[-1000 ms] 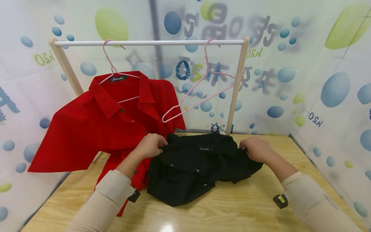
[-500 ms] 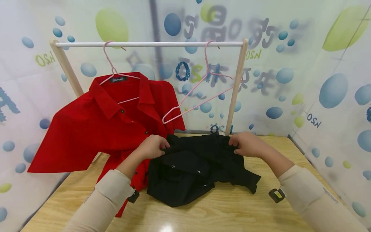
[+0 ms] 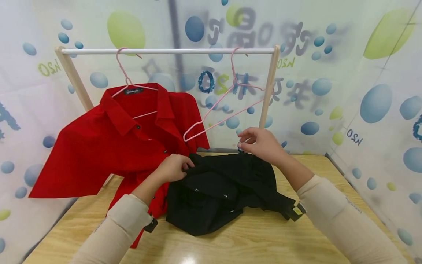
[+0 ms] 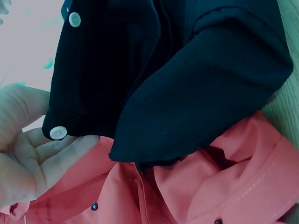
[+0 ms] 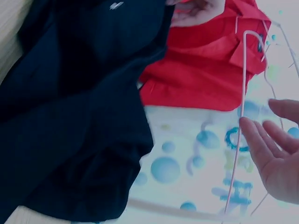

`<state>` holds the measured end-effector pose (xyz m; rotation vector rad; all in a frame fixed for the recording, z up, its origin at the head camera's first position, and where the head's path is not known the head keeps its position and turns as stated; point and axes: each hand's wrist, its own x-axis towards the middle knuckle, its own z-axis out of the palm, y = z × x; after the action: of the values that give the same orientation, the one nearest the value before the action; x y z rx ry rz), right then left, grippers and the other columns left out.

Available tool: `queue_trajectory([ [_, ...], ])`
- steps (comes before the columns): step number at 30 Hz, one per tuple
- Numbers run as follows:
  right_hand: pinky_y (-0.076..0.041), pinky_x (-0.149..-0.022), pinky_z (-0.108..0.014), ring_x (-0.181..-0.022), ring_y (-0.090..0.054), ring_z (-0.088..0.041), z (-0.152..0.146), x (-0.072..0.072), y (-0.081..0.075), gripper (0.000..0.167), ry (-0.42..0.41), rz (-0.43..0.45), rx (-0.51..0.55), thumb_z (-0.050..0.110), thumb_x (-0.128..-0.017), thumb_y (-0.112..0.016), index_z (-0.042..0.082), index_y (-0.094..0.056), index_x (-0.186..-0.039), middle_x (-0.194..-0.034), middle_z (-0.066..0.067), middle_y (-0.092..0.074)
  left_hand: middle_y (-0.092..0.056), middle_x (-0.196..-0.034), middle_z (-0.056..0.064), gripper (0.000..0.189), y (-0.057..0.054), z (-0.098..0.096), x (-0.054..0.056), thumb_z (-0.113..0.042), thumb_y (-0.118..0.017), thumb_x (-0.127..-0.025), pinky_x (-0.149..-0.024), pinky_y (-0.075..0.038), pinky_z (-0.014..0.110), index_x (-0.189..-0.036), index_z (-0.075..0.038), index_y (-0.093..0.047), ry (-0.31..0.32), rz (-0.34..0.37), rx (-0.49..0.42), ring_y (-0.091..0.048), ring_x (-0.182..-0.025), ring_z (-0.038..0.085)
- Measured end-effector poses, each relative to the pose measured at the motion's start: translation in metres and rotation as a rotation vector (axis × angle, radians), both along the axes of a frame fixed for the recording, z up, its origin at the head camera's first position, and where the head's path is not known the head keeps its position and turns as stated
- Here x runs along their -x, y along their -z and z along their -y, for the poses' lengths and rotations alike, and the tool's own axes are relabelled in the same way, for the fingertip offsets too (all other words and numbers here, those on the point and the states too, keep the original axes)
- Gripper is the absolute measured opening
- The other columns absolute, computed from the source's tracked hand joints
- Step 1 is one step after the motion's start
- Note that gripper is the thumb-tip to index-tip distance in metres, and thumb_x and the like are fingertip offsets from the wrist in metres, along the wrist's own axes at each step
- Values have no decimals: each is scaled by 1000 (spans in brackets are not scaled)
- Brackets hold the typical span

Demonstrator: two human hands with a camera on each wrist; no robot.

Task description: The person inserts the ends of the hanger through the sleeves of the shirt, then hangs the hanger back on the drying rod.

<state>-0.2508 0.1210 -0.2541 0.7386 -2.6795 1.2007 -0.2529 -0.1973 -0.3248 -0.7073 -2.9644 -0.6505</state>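
My left hand (image 3: 174, 168) pinches the upper left edge of a crumpled black shirt (image 3: 211, 194) lying on the table. In the left wrist view, thumb and fingers of the left hand (image 4: 25, 158) hold its edge beside a white button (image 4: 58, 133). My right hand (image 3: 262, 145) is raised above the shirt's right part, fingers loosely bent and holding nothing. Close to it hangs a bare pink hanger (image 3: 233, 69), tilted on the rail. The right wrist view has the right hand (image 5: 275, 158) beside the hanger wire (image 5: 244, 70); I cannot tell whether they touch.
A red shirt (image 3: 85, 150) hangs on another pink hanger (image 3: 121, 66) at the left, its lower part on the wooden table (image 3: 263, 234). The white rail (image 3: 178, 51) spans two wooden posts. A printed curtain (image 3: 316, 110) stands behind and at the sides.
My right hand has let go of the black shirt and moved up and left toward the bare hanger. The shirt's right sleeve now lies on the table. The left hand stays in place.
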Motion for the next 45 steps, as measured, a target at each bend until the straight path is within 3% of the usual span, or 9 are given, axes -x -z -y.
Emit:
queue_trajectory([
  [9, -54, -85, -35, -103, -66, -27, 43, 11, -24, 38, 70, 265, 489, 14, -95, -64, -1, -55, -128, -119, -16, -62, -67, -86, 4, 27, 2, 1, -1, 5, -70, -80, -68, -52, 35, -102, -9, -74, 14, -16, -10, -61, -80, 20],
  [15, -53, -88, -34, -109, -64, -26, 71, 21, -34, 45, 127, 349, 687, 14, -95, -64, -1, -50, -135, -127, -15, -60, -66, -85, 3, 27, 3, 4, 0, 5, -69, -80, -65, -51, 32, -102, -9, -74, 13, -31, -21, -60, -77, 19],
  [23, -55, -83, -31, -106, -66, -26, 99, 38, -43, 47, 199, 424, 944, 13, -93, -66, -1, -50, -135, -125, -15, -60, -67, -85, 5, 26, 7, 8, -1, 6, -68, -79, -60, -47, 30, -101, -7, -74, 15, -49, -30, -56, -68, 15],
  [29, -55, -82, -33, -105, -67, -28, 110, 42, -47, 47, 187, 468, 997, 12, -93, -67, -1, -50, -135, -119, -15, -64, -67, -85, 5, 26, 9, 7, -2, 6, -68, -78, -61, -48, 30, -100, -7, -74, 29, -76, -41, -60, -73, 17],
  [34, -57, -75, -32, -95, -70, -26, 114, 41, -52, 40, 188, 491, 993, 12, -92, -68, -1, -55, -127, -109, -15, -67, -68, -85, 5, 27, 9, 6, -3, 7, -67, -77, -61, -48, 30, -99, -8, -75, 35, -90, -46, -62, -76, 18],
  [39, -58, -72, -34, -86, -70, -25, 113, 37, -56, 32, 211, 449, 958, 8, -91, -68, 2, -56, -121, -103, -17, -66, -68, -85, 6, 27, 10, 7, -2, 7, -67, -77, -60, -48, 30, -99, -8, -75, 39, -96, -47, -61, -74, 18],
  [45, -58, -70, -35, -83, -70, -26, 103, 29, -65, 39, 186, 422, 929, 3, -90, -67, 5, -55, -127, -102, -18, -66, -68, -84, 6, 27, 10, 7, -4, 7, -67, -77, -62, -48, 30, -99, -7, -75, 35, -90, -49, -60, -74, 17],
])
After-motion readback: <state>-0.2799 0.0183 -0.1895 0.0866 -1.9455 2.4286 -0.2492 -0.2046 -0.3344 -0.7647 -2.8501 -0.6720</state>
